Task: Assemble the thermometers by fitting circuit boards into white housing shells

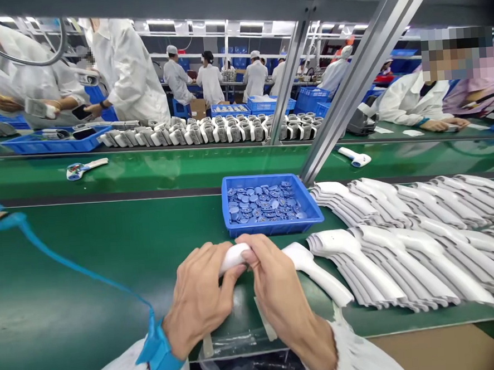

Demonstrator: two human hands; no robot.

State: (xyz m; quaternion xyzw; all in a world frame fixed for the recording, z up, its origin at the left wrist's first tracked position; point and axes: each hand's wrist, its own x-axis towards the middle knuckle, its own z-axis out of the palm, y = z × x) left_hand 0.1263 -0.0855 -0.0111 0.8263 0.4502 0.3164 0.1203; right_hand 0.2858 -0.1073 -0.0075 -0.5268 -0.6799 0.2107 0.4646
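Note:
Over the green work surface, my left hand [203, 288] and my right hand [273, 278] are both closed on one white plastic housing piece [233, 256]. Most of this piece is hidden by my fingers. Just behind my hands stands a blue tray [275, 228] holding many small round blue parts [259, 204]. To the right of my right hand lies a single white gun-shaped shell half [319, 267]. Beside it, nested rows of similar white shells [372, 250] cover the right side. A blue strap [163, 352] with a cord circles my left wrist.
A slanted metal post [361, 77] rises behind the tray. Beyond it, a green belt [187, 172] carries a white-and-blue device [87, 168] at left and another device [354, 157] at right. Across the line, people in white coats work near a row of grey-white parts [210, 131].

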